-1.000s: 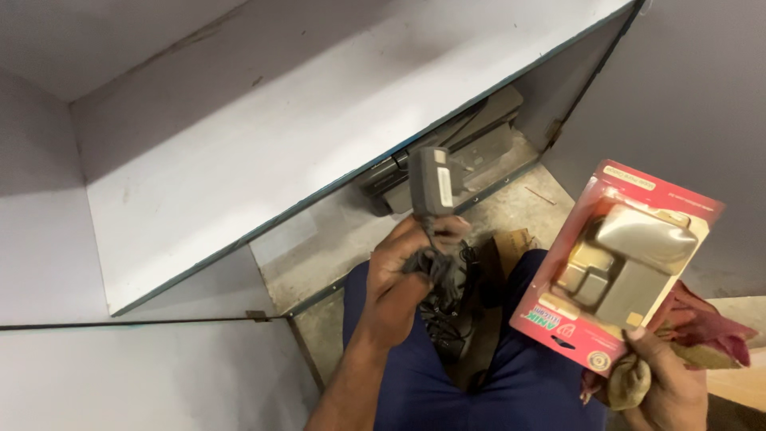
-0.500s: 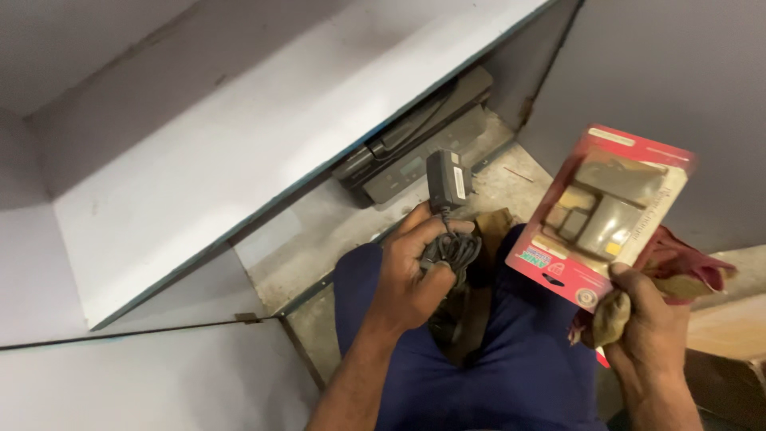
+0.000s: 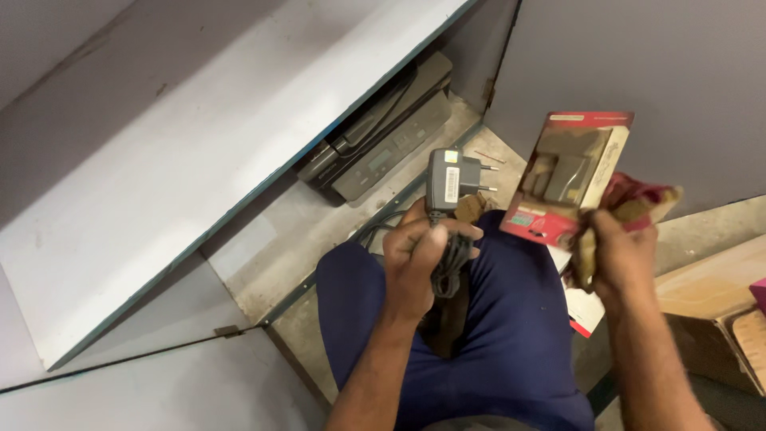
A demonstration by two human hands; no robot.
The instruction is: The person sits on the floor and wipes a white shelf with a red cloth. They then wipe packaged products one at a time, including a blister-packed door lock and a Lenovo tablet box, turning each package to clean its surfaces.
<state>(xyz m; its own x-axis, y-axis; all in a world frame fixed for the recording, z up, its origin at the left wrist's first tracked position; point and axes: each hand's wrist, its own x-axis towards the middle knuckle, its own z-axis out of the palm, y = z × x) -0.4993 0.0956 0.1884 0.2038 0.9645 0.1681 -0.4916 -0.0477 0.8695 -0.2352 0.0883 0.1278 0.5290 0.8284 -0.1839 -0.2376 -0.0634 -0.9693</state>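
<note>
My left hand grips a dark grey power adapter with its coiled black cable, the two plug pins pointing right. My right hand holds a red blister pack with grey parts under clear plastic, together with a crumpled brownish-red cloth. Both hands hover over my knees in dark blue trousers.
A flat dark device lies on the concrete floor under a white shelf board. A grey wall panel stands behind the pack. A cardboard box sits at the right edge. A white cabinet door is at lower left.
The view has shifted, so both hands sit further right in frame. The blister pack has tilted more edge-on and moved closer to the wall. The adapter stays in the left hand.
</note>
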